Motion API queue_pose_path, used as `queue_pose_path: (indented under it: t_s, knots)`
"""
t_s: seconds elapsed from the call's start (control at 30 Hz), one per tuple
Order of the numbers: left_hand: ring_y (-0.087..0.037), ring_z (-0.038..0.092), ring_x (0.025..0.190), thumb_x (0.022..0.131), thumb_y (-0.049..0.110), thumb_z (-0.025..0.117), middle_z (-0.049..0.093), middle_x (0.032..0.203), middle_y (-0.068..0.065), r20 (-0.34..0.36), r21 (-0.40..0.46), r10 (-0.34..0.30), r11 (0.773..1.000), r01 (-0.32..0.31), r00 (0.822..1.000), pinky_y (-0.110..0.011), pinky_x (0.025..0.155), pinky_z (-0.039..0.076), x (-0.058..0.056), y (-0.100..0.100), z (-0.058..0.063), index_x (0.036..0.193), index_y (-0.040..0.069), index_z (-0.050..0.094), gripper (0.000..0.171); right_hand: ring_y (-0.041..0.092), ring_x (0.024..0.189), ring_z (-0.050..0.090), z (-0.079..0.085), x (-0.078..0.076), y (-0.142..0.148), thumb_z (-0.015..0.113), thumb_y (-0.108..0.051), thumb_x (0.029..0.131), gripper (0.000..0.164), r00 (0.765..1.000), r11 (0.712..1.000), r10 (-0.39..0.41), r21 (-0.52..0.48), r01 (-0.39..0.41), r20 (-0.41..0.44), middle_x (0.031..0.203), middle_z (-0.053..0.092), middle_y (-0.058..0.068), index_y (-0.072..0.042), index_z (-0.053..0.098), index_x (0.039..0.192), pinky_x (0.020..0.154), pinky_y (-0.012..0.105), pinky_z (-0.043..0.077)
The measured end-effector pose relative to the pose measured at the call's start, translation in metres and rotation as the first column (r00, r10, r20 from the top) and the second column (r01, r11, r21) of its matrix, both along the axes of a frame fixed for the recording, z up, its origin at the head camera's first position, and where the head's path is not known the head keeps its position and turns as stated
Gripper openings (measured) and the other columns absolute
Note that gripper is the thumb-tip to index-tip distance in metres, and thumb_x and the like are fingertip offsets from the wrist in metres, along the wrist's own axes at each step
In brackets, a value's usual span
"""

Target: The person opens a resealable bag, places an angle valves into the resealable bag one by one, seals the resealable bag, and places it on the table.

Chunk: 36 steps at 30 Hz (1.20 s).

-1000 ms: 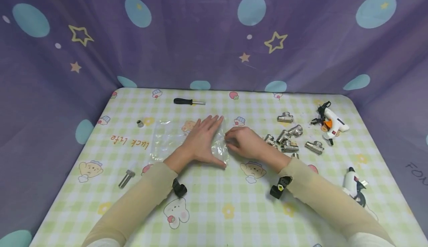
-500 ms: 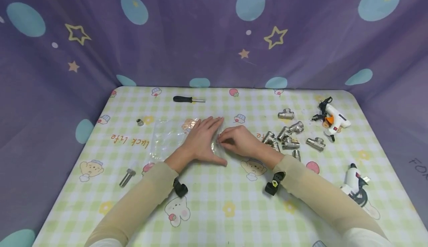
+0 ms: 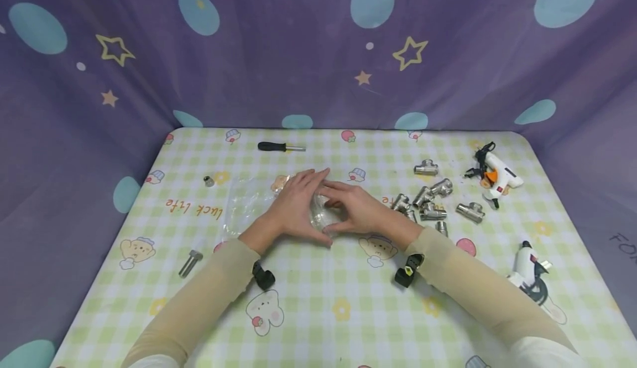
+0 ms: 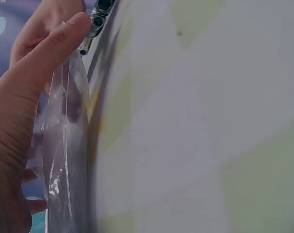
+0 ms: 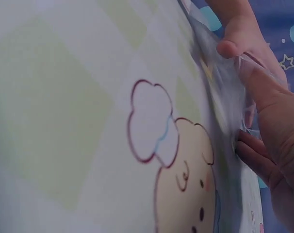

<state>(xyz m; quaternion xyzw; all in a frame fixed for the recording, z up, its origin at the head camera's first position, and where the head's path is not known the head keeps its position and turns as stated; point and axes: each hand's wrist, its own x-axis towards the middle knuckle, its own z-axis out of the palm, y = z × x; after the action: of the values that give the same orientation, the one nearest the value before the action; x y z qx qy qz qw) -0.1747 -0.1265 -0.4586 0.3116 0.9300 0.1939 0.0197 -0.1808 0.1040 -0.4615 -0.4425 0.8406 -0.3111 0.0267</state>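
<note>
A clear plastic bag (image 3: 245, 206) lies flat on the table, its right end raised and bent up between the two hands. My left hand (image 3: 297, 207) rests on the bag with fingers stretched away from me and thumb spread. In the left wrist view, the bag (image 4: 64, 150) stands up along the palm side of that hand. My right hand (image 3: 359, 207) holds the raised edge, index finger and thumb apart. The right wrist view has the thumb against the bag (image 5: 227, 90) and other fingers lower down. Part of the bag is hidden under the left hand.
Several metal tee fittings (image 3: 432, 211) lie right of the hands. Two white glue guns (image 3: 504, 175) are farther right. A black-handled screwdriver (image 3: 272, 146) is at the back; a bolt (image 3: 190, 263) and a small metal nut (image 3: 208, 181) lie left. A checked cloth covers the table (image 3: 308, 332).
My right hand has moved left to the left hand, and its thumb and index finger have spread. The bag's right end has risen and curved. The left hand has shifted slightly left.
</note>
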Motion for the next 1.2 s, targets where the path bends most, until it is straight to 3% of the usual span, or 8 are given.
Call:
queue_pose_path:
  t_s: [0.1, 0.2, 0.33, 0.47, 0.67, 0.9, 1.2]
  knots:
    - [-0.031, 0.039, 0.157, 0.051, 0.079, 0.092, 0.044, 0.168, -0.007, -0.010, 0.058, -0.003, 0.998, 0.003, 1.000, -0.058, 0.131, 0.026, -0.001, -0.003, 0.002, 0.169, 0.017, 0.027, 0.148, 0.018, 0.106, 0.077, 0.000, 0.000, 0.000, 0.091, -0.037, 0.086, 0.090, 1.000, 1.000, 0.000, -0.030, 0.001, 0.019, 0.160, 0.051, 0.020, -0.008, 0.048, 0.159, 0.098, 0.031, 0.062]
    - [-0.028, 0.047, 0.151, 0.053, 0.076, 0.093, 0.051, 0.162, -0.005, -0.032, 0.097, -0.002, 0.995, 0.005, 0.999, -0.054, 0.130, 0.031, -0.001, -0.006, 0.002, 0.166, 0.017, 0.036, 0.139, 0.020, 0.106, 0.076, 0.001, 0.001, 0.001, 0.089, -0.030, 0.088, 0.072, 1.000, 0.999, -0.004, -0.043, 0.004, 0.009, 0.149, 0.062, 0.017, -0.003, 0.060, 0.148, 0.096, 0.031, 0.062]
    - [-0.028, 0.053, 0.145, 0.055, 0.071, 0.095, 0.057, 0.156, -0.005, -0.042, 0.163, 0.011, 0.987, -0.004, 0.999, -0.054, 0.124, 0.041, 0.000, -0.009, 0.002, 0.161, 0.016, 0.044, 0.130, 0.024, 0.114, 0.075, 0.002, 0.002, 0.005, 0.087, -0.023, 0.089, 0.045, 0.999, 0.999, -0.036, -0.039, 0.035, -0.031, 0.132, 0.074, 0.013, -0.003, 0.075, 0.127, 0.102, 0.037, 0.061]
    - [-0.028, 0.056, 0.142, 0.055, 0.065, 0.098, 0.061, 0.153, -0.004, -0.038, 0.217, 0.029, 0.976, -0.020, 0.999, -0.056, 0.118, 0.047, 0.002, -0.011, 0.005, 0.157, 0.015, 0.051, 0.123, 0.024, 0.117, 0.073, 0.002, 0.001, 0.007, 0.086, -0.024, 0.090, 0.036, 0.997, 0.999, -0.052, -0.005, 0.051, -0.049, 0.127, 0.077, 0.009, -0.007, 0.079, 0.120, 0.107, 0.040, 0.058]
    - [-0.026, 0.062, 0.135, 0.058, 0.062, 0.099, 0.068, 0.144, -0.003, -0.049, 0.249, 0.060, 0.967, -0.046, 0.997, -0.059, 0.116, 0.045, 0.005, -0.012, 0.007, 0.149, 0.016, 0.061, 0.109, 0.023, 0.113, 0.075, 0.003, 0.002, 0.008, 0.088, -0.026, 0.088, 0.047, 0.997, 0.997, -0.057, 0.042, 0.058, -0.042, 0.134, 0.073, 0.013, -0.006, 0.075, 0.128, 0.103, 0.038, 0.060]
    - [-0.028, 0.059, 0.141, 0.067, 0.052, 0.099, 0.068, 0.147, -0.004, 0.027, 0.250, 0.024, 0.968, -0.030, 0.999, -0.060, 0.120, 0.043, 0.004, -0.018, 0.005, 0.146, 0.016, 0.065, 0.093, 0.021, 0.109, 0.077, 0.006, 0.003, 0.009, 0.092, -0.037, 0.084, 0.072, 0.997, 0.997, -0.074, 0.030, 0.074, 0.005, 0.151, 0.061, 0.020, -0.005, 0.067, 0.142, 0.098, 0.035, 0.063]
    - [-0.031, 0.074, 0.120, 0.075, 0.037, 0.098, 0.078, 0.128, -0.010, -0.110, 0.297, 0.003, 0.954, 0.030, 0.994, -0.050, 0.112, 0.052, 0.000, -0.020, 0.003, 0.129, 0.012, 0.078, 0.063, 0.021, 0.110, 0.076, 0.006, 0.003, 0.011, 0.090, -0.041, 0.084, 0.064, 0.995, 0.993, -0.091, 0.068, 0.093, -0.032, 0.146, 0.066, 0.018, -0.004, 0.072, 0.134, 0.103, 0.038, 0.061]
